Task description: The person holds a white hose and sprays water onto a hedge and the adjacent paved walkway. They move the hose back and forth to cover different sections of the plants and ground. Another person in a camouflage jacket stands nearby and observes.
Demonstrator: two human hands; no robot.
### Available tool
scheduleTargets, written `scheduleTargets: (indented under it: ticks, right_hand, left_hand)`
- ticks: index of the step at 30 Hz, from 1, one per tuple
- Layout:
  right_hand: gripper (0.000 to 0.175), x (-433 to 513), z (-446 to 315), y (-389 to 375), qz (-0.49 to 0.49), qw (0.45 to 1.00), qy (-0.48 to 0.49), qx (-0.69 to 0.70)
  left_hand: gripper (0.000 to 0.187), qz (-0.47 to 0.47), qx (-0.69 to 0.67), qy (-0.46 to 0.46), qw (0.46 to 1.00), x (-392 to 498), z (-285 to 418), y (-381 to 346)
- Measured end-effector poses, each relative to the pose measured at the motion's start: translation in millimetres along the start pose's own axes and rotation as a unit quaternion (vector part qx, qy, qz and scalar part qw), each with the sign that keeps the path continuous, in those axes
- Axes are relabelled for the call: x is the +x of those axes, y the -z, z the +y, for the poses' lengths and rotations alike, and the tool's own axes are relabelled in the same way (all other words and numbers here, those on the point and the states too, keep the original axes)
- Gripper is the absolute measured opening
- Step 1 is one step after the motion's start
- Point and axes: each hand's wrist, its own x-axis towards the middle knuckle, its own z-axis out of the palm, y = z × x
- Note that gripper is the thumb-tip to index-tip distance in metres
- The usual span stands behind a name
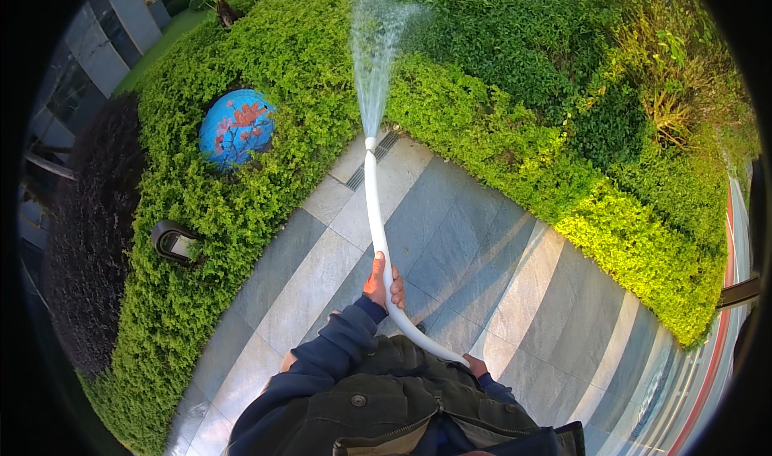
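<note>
A white hose point(377, 221) curves up from my waist and points away from me over the paving. My left hand point(384, 281) is wrapped around its middle, thumb lying along the top. Lower down and to the right, my right hand point(476, 366) grips the hose near my hip; part of that hand is hidden. From the narrow white tip point(370, 144) a fan of water spray point(377, 64) spreads over the green hedge point(301, 52).
Striped stone paving point(446, 233) lies before me, with a drain grate point(357, 177) at its far corner. A blue painted ball with flowers point(236, 129) and a dark-framed garden lamp point(175, 242) sit in the left hedge. Yellow-green shrubs point(627, 245) border the right.
</note>
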Motion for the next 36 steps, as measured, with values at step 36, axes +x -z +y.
scheduleTargets:
  ticks: [36]
  right_hand:
    - [0.023,71,-160,-115,0.015,0.996,0.022,-0.087]
  left_hand:
    - [0.064,0.0,-0.047,-0.093,0.995,-88,154,179]
